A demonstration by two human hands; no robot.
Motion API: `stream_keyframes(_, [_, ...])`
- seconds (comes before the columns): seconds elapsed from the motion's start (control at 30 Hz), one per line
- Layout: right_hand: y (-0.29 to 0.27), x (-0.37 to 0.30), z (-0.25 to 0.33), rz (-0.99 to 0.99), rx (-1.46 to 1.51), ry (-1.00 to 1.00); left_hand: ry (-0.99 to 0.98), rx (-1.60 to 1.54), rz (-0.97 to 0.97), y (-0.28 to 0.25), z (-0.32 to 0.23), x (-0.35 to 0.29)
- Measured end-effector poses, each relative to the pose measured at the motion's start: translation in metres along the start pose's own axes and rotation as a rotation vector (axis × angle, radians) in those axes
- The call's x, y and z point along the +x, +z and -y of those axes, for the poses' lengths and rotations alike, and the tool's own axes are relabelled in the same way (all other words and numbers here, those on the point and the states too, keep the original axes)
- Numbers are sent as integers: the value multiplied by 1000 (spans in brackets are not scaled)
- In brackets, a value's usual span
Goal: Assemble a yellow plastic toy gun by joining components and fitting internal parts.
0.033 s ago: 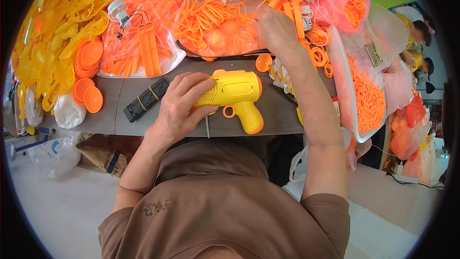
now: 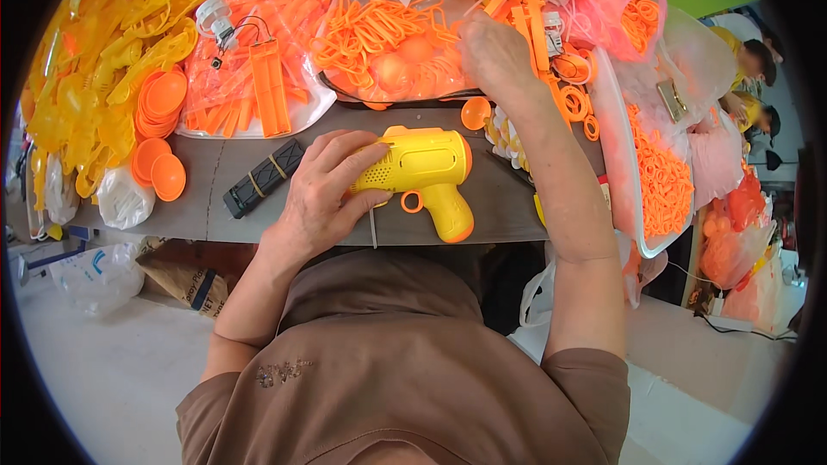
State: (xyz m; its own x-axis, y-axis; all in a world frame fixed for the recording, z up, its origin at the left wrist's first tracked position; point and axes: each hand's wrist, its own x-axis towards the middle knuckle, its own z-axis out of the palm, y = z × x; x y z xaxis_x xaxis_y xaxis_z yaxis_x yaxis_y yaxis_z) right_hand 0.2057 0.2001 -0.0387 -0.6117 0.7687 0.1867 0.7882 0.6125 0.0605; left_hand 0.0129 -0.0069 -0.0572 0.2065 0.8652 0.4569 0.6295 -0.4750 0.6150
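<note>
A yellow toy gun with an orange muzzle, butt and ring trigger lies on its side on the table. My left hand is closed around its left end, fingers over the top and thumb beneath. Farther out, my right hand is curled at the right side of a tray of orange plastic loops and round orange cups. Its fingertips are turned away, so what they hold is hidden. A thin pale strip hangs down by the table edge below my left hand.
A black block with bands lies left of my left hand. Yellow shells, orange discs and a bag of orange strips fill the left. A white tub of small orange rings stands right. Two people are at far right.
</note>
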Motion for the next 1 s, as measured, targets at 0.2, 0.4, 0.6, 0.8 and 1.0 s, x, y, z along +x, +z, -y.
stream_keyframes(0.2, [3, 1, 12, -7, -109, -51, -14, -6, 13, -4, 1, -4])
stream_keyframes(0.4, [-9, -10, -1, -205, 100, -83, -26, -11, -13, -7, -5, 0])
stream_keyframes(0.6, [-85, -80, 41, 251, 983, -153, -70, -317, -199, -23, -25, 6])
stream_keyframes(0.8, [-83, -129, 76, 440, 1136, -88, -193, -464, 38, -19, -42, 9])
stream_keyframes(1.0, [-63, -148, 100, -228, 839, -189, -458, -570, -74, -8, -48, 2])
